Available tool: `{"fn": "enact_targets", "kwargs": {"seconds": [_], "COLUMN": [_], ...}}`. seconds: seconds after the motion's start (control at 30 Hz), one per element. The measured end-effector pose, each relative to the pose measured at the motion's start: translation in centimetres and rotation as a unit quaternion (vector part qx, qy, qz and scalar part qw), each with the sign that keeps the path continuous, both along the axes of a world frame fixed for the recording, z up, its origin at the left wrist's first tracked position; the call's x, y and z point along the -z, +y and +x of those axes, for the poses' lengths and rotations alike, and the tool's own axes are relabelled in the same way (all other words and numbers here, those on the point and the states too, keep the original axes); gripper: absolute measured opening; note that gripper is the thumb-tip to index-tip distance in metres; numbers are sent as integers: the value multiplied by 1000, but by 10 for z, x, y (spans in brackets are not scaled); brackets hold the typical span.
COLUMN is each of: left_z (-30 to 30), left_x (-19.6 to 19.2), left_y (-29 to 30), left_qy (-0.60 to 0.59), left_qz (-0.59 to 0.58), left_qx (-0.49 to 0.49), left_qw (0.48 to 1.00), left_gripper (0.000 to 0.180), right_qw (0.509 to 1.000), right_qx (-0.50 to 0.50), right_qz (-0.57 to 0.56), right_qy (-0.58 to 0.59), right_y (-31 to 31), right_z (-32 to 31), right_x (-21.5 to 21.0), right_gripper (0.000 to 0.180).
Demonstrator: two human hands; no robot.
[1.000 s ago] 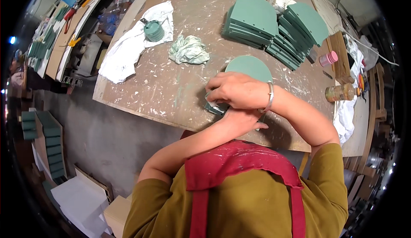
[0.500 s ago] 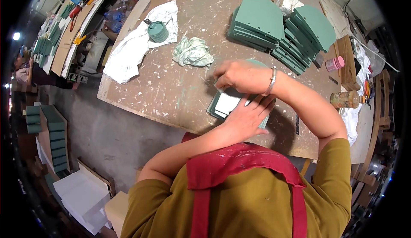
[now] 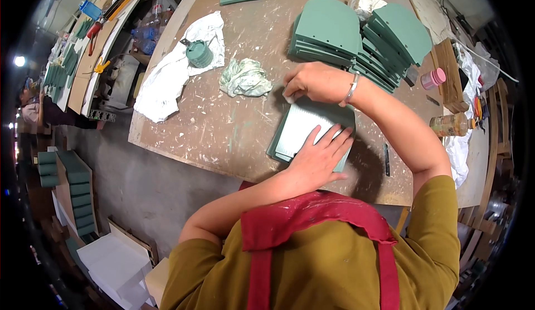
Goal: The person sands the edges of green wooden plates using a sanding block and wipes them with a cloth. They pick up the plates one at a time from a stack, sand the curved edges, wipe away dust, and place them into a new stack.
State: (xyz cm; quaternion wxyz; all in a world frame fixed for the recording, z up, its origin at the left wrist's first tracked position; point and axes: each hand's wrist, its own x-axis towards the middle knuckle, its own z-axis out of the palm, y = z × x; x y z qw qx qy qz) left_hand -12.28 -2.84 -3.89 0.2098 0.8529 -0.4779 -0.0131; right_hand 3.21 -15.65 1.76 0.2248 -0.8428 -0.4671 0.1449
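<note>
A white, shiny rectangular sheet or plate (image 3: 307, 121) lies on a small stack of green panels (image 3: 277, 136) near the table's front edge. My left hand (image 3: 324, 153) rests flat on it, fingers spread. At the far edge of the stack, my right hand (image 3: 319, 83) is closed in a pinch; a silver bracelet circles that wrist. What its fingertips hold is mostly hidden. To the left of my right hand sits a crumpled, green-stained cloth (image 3: 245, 77). Farther left, a green-smeared can (image 3: 199, 54) stands on a white cloth (image 3: 161, 95).
Stacks of rounded green panels (image 3: 329, 26) stand at the back right. A pink jar (image 3: 432, 79), a wooden block (image 3: 450, 73) and a bottle (image 3: 449, 125) line the right side. A dark thin tool (image 3: 387, 159) lies right of the panels. Another person (image 3: 42, 106) is at far left.
My right hand has moved away from me toward the far edge of the stack, uncovering more of the white sheet. My left hand stays on it. The view has shifted slightly.
</note>
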Motion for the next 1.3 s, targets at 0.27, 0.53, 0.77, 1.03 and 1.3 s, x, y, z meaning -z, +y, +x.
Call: {"fn": "enact_targets", "kwargs": {"seconds": [0.27, 0.53, 0.77, 1.03, 1.3], "left_z": [33, 32, 35, 34, 33], "left_x": [22, 3, 5, 9, 2], "left_y": [-9, -7, -4, -6, -8], "left_qy": [113, -4, -18, -14, -26], "left_qz": [36, 32, 21, 40, 1], "left_qx": [-2, -9, -6, -7, -11], "left_qw": [993, 999, 1000, 999, 1000], "left_gripper": [73, 70, 72, 68, 65], "right_qw": [997, 988, 984, 970, 920], "right_qx": [-33, 130, 172, 221, 379], "right_qz": [51, -11, 33, 37, 15], "right_qy": [52, -83, 41, -97, -97], "right_y": [18, -26, -7, -5, -43], "right_z": [-37, 2, -23, -38, -47], "right_x": [-7, 3, 7, 8, 17], "right_gripper": [22, 18, 18, 21, 16]}}
